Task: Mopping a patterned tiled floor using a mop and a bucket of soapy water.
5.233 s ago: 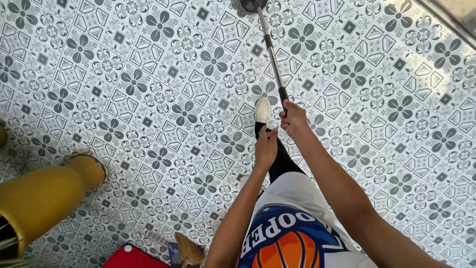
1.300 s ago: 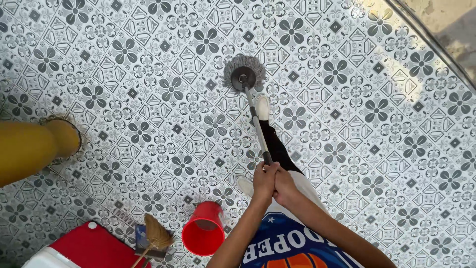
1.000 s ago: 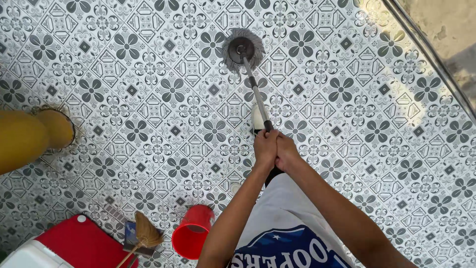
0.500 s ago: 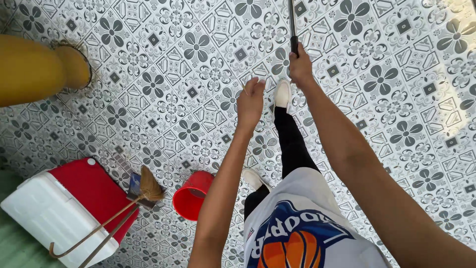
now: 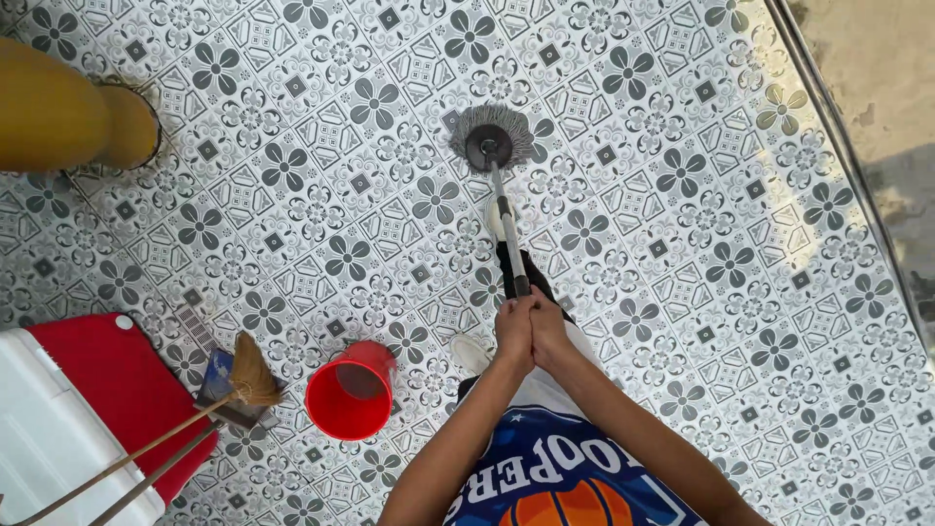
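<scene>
Both hands grip the top of a spin mop's handle (image 5: 508, 234), pressed side by side. The left hand (image 5: 513, 331) and the right hand (image 5: 550, 329) have their fingers curled tightly around the shaft, so the end of the handle is hidden inside the two fists.

From the fingers the handle runs straight away, a slim pole that is dark just beyond the knuckles, pale in the middle and metallic farther on. It ends in the mop head (image 5: 492, 136), well away from the fingers: a round disc with a dark hub at its centre and a fringe of grey strands spread flat on the patterned tile floor (image 5: 682, 195). The pole leans from the hands down to that hub.

A white shoe (image 5: 497, 216) shows under the pole, between the fingers and the mop head.

To the left of the fingers stands a red bucket (image 5: 351, 390), upright and apart from them. Farther left lie a straw broom (image 5: 251, 372) and a red and white cooler (image 5: 68, 419).
</scene>
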